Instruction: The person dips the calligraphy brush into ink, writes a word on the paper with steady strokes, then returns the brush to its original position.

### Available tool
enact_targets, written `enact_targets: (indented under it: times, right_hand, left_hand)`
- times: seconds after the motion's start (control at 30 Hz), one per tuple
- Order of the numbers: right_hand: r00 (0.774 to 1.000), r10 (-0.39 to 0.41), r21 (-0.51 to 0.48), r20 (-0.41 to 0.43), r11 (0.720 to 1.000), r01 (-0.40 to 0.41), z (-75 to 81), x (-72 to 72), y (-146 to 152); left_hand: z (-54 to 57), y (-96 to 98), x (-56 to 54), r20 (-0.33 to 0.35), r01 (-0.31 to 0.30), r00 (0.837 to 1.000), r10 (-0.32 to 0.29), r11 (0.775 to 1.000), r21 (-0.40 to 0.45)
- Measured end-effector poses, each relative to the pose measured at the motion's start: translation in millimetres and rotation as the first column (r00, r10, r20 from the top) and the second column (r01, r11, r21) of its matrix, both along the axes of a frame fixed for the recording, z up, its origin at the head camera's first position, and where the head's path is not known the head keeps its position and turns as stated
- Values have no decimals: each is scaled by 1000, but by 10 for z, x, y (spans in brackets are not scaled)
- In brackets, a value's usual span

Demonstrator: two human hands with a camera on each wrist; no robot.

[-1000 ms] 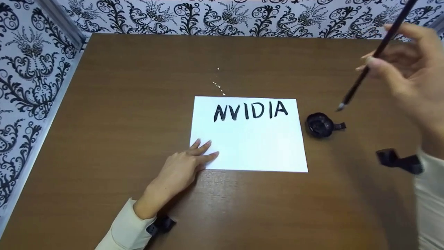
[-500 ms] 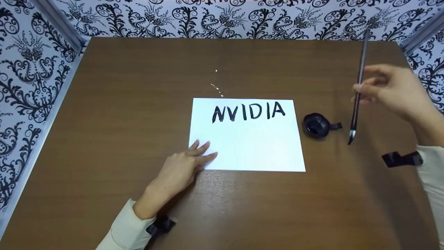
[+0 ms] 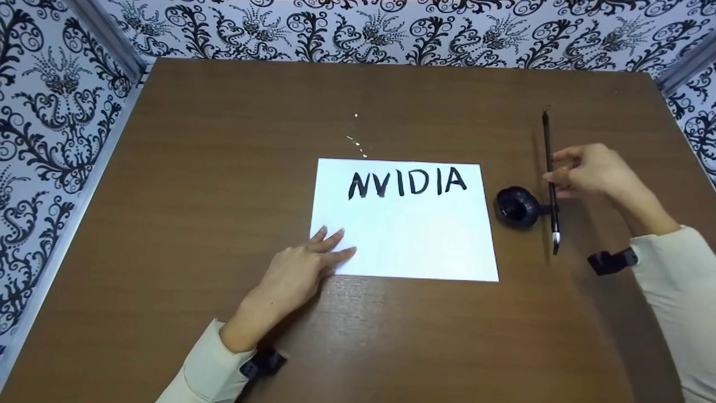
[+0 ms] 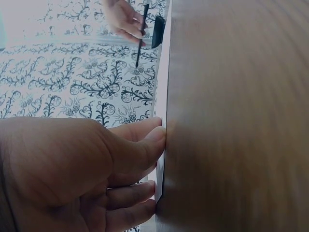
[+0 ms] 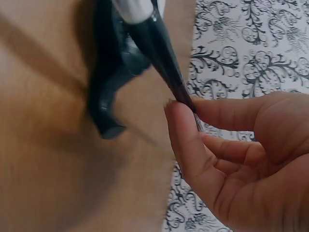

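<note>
A white sheet of paper [image 3: 408, 240] lies on the wooden table, with "NVIDIA" lettered in black along its upper part. My left hand [image 3: 296, 274] rests spread on the paper's lower left corner, fingertips pressing it; the left wrist view shows that hand [image 4: 87, 169] at the sheet's edge. Between thumb and fingers, my right hand [image 3: 593, 173] pinches a dark-handled paintbrush [image 3: 548, 145], its dark bristles pointing toward me. The brush is held above the handle of a small black ink dish [image 3: 516, 207], right of the paper. In the right wrist view, the brush [image 5: 161, 58] passes over that dish.
The brown wooden table [image 3: 224, 140] reaches back to a wall with black-and-white floral wallpaper [image 3: 369, 33]. A few small pale specks [image 3: 357, 143] mark the tabletop behind the paper. Black cameras [image 3: 612, 261] are strapped at both wrists.
My right hand has come down and to the left with the brush, from the upper right to beside the ink dish. My left hand stays on the paper.
</note>
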State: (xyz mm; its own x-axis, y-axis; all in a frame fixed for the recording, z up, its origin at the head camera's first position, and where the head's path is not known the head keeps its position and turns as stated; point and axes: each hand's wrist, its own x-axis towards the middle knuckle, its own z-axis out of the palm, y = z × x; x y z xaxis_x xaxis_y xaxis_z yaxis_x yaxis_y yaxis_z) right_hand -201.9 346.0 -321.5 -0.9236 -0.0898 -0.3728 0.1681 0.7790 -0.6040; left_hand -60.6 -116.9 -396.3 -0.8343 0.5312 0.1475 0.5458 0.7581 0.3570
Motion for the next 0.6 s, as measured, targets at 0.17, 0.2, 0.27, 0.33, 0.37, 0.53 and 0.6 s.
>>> enact_targets:
  times: [0.17,0.2,0.27,0.33,0.37,0.53,0.6]
  right_hand:
    - [1000,-25,-20,11,999,25,-88,-28,12]
    - [1000,-28,-21,8,999,28,-100,-34,13]
    - [999,-33,-24,2,999,33,-124,-46,12]
    - [999,-38,-25,1,999,38,-151,-57,10]
    - [999,-39,-24,-1,999,39,-166,-61,10]
    - [999,-38,-14,-1,999,38,-219,-75,23]
    - [999,-37,-10,0,999,37,-231,-77,31]
  left_hand:
    - [8,6,-6,2,-9,1000,9,1000,-8]
    - [11,8,-7,2,-12,1000,12,1000,-8]
    - [16,9,-7,4,-17,1000,17,1000,-7]
    - [16,9,-6,6,-19,1000,19,1000,-5]
    - [15,8,-5,6,-19,1000,19,1000,-6]
    - [5,8,-3,9,-13,1000,13,1000,-10]
    - [0,7,-4,15,-13,1000,14,1000,-12]
